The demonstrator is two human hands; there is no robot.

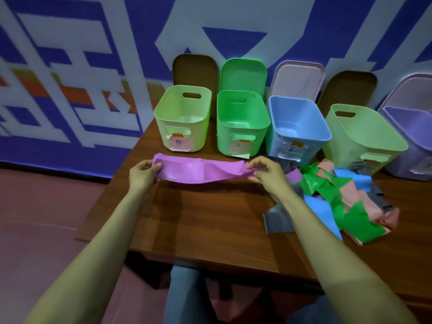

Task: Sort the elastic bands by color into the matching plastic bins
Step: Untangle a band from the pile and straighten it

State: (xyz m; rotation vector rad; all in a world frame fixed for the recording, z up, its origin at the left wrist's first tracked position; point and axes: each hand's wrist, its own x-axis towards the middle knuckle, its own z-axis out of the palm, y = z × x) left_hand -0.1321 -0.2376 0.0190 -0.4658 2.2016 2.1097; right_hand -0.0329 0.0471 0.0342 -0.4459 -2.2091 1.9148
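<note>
stretching the purple elastic band [201,170] out between them, the left hand [145,171] pinches one end and the right hand [266,170] pinches the other, fingers curled onto the material. the band hangs just above the desk [210,218], in front of the green bin [224,141] and blue bin [287,146]. the purple bin [411,164] stands at the far right of the row, well apart from the band and beyond the tangled pile [339,197] of green, blue, pink and grey bands. the carry looks risky: a trailing end could drag through the pile and pull others along, or a slack pinch could let the band snap back and land in a neighbouring bin.
</note>
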